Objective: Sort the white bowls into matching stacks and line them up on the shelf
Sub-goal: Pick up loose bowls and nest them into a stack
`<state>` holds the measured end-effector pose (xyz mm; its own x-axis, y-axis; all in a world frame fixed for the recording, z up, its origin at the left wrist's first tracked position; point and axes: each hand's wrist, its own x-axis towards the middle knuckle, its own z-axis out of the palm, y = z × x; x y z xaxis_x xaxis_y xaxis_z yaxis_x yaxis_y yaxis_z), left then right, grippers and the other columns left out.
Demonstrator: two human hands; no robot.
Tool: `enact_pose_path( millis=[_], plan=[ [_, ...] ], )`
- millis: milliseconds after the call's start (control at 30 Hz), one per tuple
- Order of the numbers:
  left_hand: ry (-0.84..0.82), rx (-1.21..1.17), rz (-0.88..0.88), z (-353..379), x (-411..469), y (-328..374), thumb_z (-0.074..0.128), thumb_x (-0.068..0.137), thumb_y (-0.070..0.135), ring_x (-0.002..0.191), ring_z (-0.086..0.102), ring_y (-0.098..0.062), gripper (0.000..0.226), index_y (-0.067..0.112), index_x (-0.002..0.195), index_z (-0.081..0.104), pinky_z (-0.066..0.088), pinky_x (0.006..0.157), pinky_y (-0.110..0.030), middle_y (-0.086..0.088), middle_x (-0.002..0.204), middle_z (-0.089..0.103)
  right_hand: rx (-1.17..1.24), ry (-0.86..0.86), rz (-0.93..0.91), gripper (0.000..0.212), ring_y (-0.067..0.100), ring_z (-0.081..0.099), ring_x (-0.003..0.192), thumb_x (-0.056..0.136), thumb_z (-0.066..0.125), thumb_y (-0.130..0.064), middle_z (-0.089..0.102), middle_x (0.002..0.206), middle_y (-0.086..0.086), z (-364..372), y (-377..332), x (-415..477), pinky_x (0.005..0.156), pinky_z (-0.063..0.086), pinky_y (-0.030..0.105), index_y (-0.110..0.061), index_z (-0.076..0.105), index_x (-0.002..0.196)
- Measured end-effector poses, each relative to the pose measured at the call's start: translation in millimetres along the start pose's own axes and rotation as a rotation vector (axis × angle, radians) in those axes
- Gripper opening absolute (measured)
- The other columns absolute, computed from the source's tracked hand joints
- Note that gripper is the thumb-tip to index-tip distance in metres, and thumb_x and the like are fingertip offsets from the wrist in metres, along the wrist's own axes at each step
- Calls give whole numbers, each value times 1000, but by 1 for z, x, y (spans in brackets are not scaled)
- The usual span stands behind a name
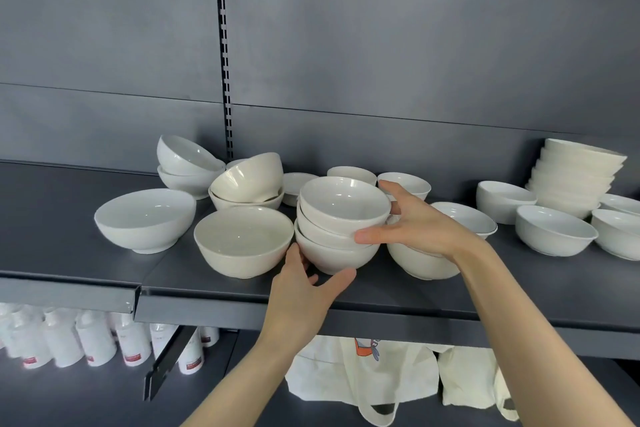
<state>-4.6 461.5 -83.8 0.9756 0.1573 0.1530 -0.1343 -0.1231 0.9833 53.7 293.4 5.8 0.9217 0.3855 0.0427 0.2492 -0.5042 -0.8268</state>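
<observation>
Bowls, white, three of them nested as a three-bowl stack [341, 225], stand near the front edge of the dark shelf [381, 291], about mid-frame. Their mouths face up. The stack's axis is close to upright, with the top bowl tipped a little toward the camera.

The left hand [304, 288] cups the bottom bowl low on its left, with its fingers round the side and its thumb reaching under the front. The right hand [412, 222] grips the stack from the right, with its thumb across the front of the middle bowl and its fingers behind the top rim.

A cream bowl [243, 241] sits just beside the stack on the left; whether they touch I cannot tell. A deep bowl [422, 262] lies close on the right, under the right wrist.

Further left stands a wide white bowl [145, 218]. Behind it, a tilted cream bowl [247, 180] leans in another, and a tilted pair [188, 163] lies near the back wall.

Far right, a tall stack [575, 177] rises among single bowls [556, 230].

On the lower shelf are white bottles [62, 340] and cloth bags [363, 371].
</observation>
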Motion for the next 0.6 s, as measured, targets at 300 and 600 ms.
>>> enact_pose_path(
  millis=[300, 600],
  plan=[
    [111, -45, 27, 0, -3, -5, 83, 70, 16, 98, 62, 0, 59, 16, 120, 53, 51, 77, -12, 10, 113, 63, 33, -29, -126, 43, -21, 59, 73, 77, 75, -1, 67, 75, -33, 1, -14, -14, 62, 42, -1, -35, 54, 92],
    [-22, 17, -28, -2, -2, 1, 84, 68, 23, 109, 53, -6, 83, 22, 137, 38, 42, 77, -9, 12, 129, 51, 63, -108, -125, 42, -22, 57, 61, 81, 68, 7, 62, 68, -28, -1, -22, -20, 56, 39, -3, -31, 50, 86]
  ],
)
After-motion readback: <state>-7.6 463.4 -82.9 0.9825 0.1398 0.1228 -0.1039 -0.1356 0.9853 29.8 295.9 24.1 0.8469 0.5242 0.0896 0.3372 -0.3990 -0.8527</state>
